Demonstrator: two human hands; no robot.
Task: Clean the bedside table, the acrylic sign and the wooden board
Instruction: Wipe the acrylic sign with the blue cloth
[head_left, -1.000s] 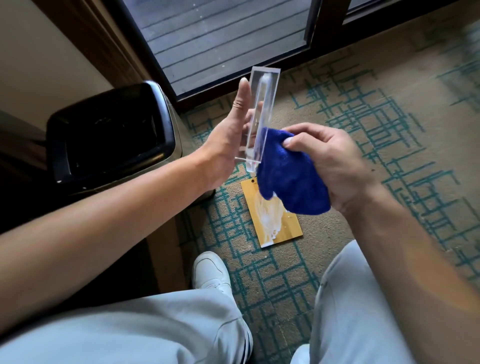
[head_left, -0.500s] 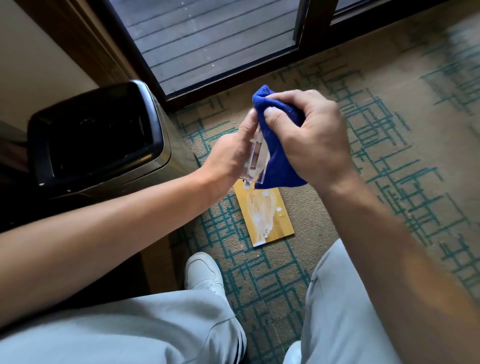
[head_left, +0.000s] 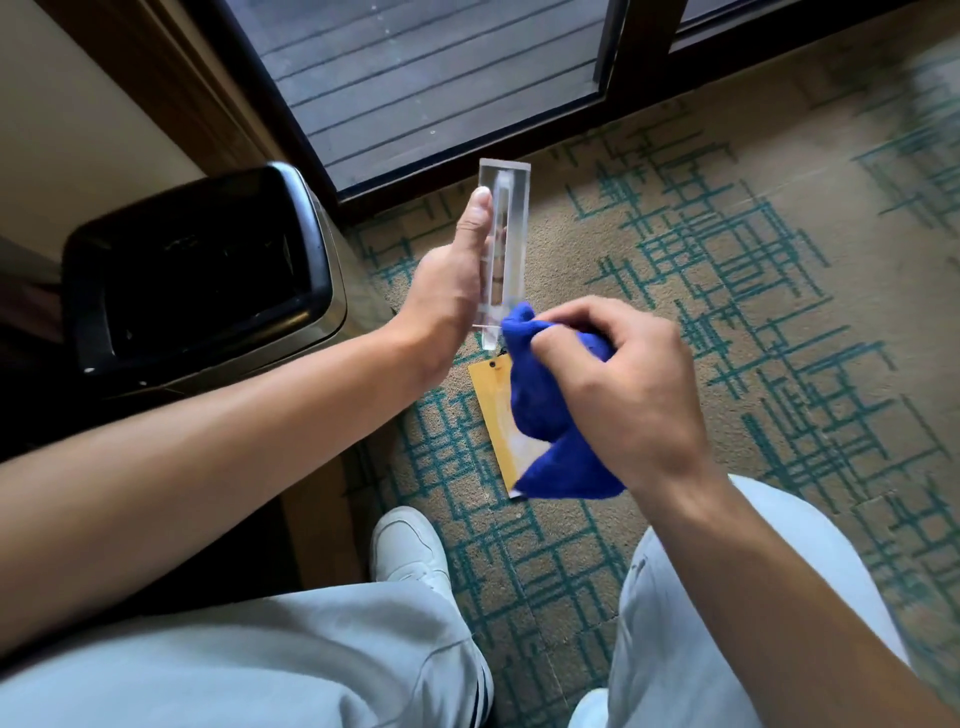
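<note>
The clear acrylic sign (head_left: 511, 228) stands on edge in the air above the carpet. My left hand (head_left: 452, 291) holds it, thumb laid along its near face and fingers behind it. My right hand (head_left: 623, 395) grips a bunched blue cloth (head_left: 545, 415) whose tip touches the sign's lower end. Below them the wooden board (head_left: 493, 410) lies flat on the carpet, smeared with white streaks and partly hidden by the cloth. The bedside table is not clearly in view.
A black-rimmed metal bin (head_left: 197, 270) stands at the left against the wall. A glass sliding door (head_left: 441, 78) runs along the far side. Patterned carpet (head_left: 753, 291) spreads to the right. My knees and a white shoe (head_left: 410, 551) fill the bottom.
My right hand has slid the cloth down from the sign's top to its lower end. The upper length of the sign is uncovered again.
</note>
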